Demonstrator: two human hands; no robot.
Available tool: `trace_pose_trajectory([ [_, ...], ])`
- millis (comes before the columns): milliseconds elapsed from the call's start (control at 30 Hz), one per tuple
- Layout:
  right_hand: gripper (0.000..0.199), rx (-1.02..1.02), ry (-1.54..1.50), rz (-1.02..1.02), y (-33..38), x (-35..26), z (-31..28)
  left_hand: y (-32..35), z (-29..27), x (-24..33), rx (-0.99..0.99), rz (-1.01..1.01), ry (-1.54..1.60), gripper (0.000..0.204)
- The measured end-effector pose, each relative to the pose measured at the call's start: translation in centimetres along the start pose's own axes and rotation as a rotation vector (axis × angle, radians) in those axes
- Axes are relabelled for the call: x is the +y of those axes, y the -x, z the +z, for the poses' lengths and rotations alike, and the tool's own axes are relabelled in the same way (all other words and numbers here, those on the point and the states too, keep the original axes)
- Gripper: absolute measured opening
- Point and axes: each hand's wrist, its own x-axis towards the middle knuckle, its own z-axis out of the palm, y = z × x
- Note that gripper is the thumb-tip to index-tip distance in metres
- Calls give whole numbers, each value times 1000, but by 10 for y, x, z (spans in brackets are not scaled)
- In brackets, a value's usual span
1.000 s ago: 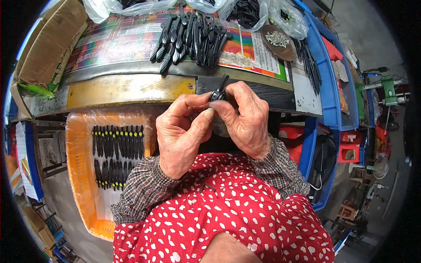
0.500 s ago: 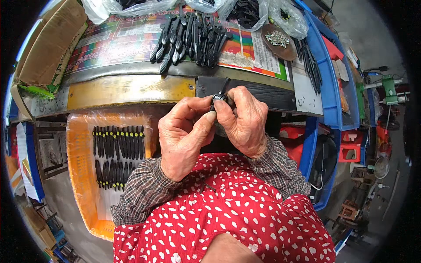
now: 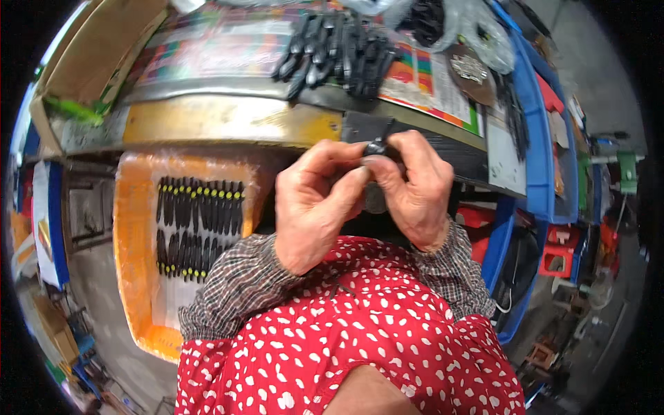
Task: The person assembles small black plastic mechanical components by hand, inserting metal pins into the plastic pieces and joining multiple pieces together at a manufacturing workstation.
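View shifted — rounded piece (image 3: 375, 147) pinched.

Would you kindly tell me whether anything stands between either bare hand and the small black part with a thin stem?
Nothing visible does: the bare left hand and the bare right hand both directly hold the small black part with a thin stem, partly hiding it.
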Motion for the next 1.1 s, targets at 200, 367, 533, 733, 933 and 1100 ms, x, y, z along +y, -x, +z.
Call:
trace_pose_trajectory([
  [200, 17, 61, 104, -84, 7, 2, 3, -1, -2, -3, -52, 27, -99, 19],
  [367, 17, 101, 128, 59, 16, -2, 10, 1, -4, -13, -26, 121, -115, 17],
  [533, 24, 114, 27, 140, 14, -7, 18, 4, -8, -9, -4, 167, -141, 17],
  [733, 30, 28, -49, 189, 13, -18, 19, 5, -14, -2, 27, 290, -239, 16],
  [933, 21, -54, 10, 171, 19, -8, 7, 23, -46, 0, 76, 177, -335, 26],
  [1100, 12, -39, -17, 177, 17, 0, 1, 56, -123, 8, 253, 106, -621, 28],
])
